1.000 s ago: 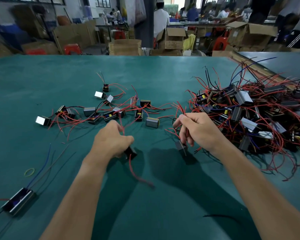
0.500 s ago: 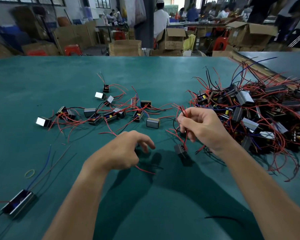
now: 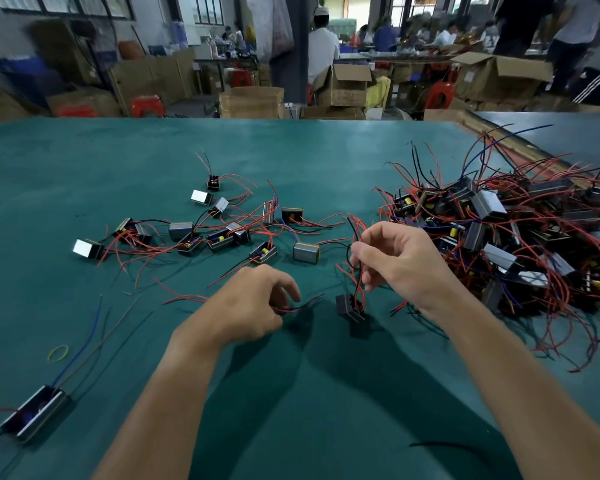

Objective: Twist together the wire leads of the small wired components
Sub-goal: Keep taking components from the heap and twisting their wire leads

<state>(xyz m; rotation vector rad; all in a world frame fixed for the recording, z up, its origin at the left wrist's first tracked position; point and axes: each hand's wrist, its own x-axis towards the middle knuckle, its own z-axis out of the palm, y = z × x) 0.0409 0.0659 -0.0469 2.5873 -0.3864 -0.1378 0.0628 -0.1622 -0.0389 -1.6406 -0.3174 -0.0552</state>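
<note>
roughly, biggest first: green table [image 3: 84,174] fills the view. heap of wired components [image 3: 506,237] at 2 to 3 o'clock, a dense tangle of red, black and a few blue leads. thinner scatter of components [image 3: 222,233] at 10 to 11 o'clock, spread out, leads trailing. long unit [image 3: 35,415] alone at 8 o'clock, well apart from the rest. right hand [image 3: 402,261] at about 1 o'clock of centre, raised, thumb and forefinger pinching a bunch of red leads [image 3: 359,282]. small component [image 3: 349,304] hangs from those leads just right of centre, low over the table; cannot tell if it touches. left hand [image 3: 250,306] just left of centre, fingers curled down onto a loose wire [image 3: 305,303], black with some red beside it, which runs out toward the hanging part; looks like a light grip, but whether that wire belongs to the same part is unclear. yellow rubber band [image 3: 58,353] at 8 o'clock, untouched. judgement: step in hand is gathering the leads before the twist. to do it well: let the body hang free as a weight, bring the left fingers up to the leads near the right pinch, line the ends up even, then roll them one way with steady tension, and keep stray heap wires out of the bundle.
</note>
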